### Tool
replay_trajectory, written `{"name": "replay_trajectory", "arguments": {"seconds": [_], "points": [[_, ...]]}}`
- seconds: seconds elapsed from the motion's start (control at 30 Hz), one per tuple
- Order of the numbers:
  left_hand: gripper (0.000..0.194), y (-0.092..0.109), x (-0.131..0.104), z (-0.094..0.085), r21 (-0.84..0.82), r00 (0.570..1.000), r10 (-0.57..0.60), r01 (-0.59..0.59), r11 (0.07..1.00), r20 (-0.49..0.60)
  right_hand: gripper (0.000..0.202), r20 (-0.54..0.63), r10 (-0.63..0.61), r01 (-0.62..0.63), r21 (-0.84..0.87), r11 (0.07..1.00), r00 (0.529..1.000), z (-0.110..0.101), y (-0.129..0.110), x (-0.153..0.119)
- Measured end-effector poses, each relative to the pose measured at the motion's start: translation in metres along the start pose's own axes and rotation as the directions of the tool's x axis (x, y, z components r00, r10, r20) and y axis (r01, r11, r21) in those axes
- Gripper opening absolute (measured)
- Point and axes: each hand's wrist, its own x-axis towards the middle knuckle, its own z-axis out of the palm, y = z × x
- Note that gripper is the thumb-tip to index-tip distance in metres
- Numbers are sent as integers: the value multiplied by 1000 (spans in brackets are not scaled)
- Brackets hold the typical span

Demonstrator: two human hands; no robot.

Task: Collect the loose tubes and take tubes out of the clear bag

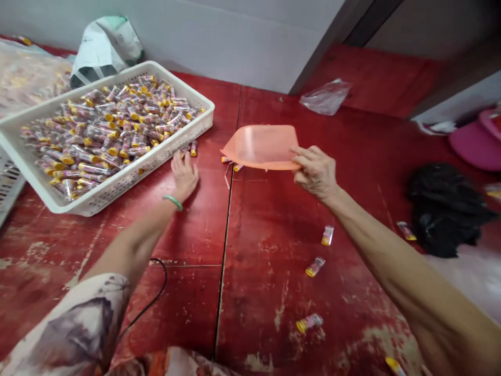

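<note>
My right hand (316,171) grips the near right edge of an orange plastic scoop (263,146), holding it tilted just above the red table (274,250). A couple of small tubes (236,167) lie under the scoop's left edge. My left hand (183,175), with a green bangle on the wrist, lies flat on the table with fingers apart, touching small yellow-capped tubes (191,149) beside the white basket (129,175). The basket is heaped with several such tubes (109,130).
Loose tubes (327,235) lie scattered on the table at the right and near edge. A clear plastic bag (325,97) is at the back, a black bag (444,209) and a pink object (477,141) at the right. A full bag (31,75) sits far left.
</note>
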Motion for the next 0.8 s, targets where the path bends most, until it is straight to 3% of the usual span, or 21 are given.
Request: {"name": "replay_trajectory", "arguments": {"seconds": [0.1, 0.2, 0.27, 0.4, 0.5, 0.63, 0.73, 0.8], "points": [[58, -17, 29, -11, 43, 998, 40, -43, 998, 53, 5, -158, 217, -202, 104, 974, 963, -23, 1, -17], [59, -10, 44, -11, 99, 987, 101, -113, 989, 121, 8, -229, 393, -354, 194, 915, 890, -45, -4, -27], [58, -1, 49, -6, 127, 982, 119, -138, 982, 144, 7, -240, 432, -399, 174, 900, 869, -56, -4, -33], [54, 6, 57, 13, 142, 993, 84, -95, 985, 83, 8, -201, 378, -385, 7, 923, 904, -61, 16, -52], [51, 1, 59, 23, 133, 996, 92, -94, 987, 17, 6, -125, 424, -438, -110, 892, 897, -41, 42, -60], [49, -7, 45, 16, 137, 994, 108, -110, 984, 20, 8, 7, 567, -560, -140, 816, 824, 6, 60, -49], [45, -16, 13, 3, 156, 987, 153, -160, 975, 52, 17, 67, 650, -642, -108, 759, 757, 35, 43, -32], [40, -24, -12, -4, 138, 975, 208, -217, 966, 75, 29, 115, 607, -601, -90, 795, 786, 48, 17, -19]]}}
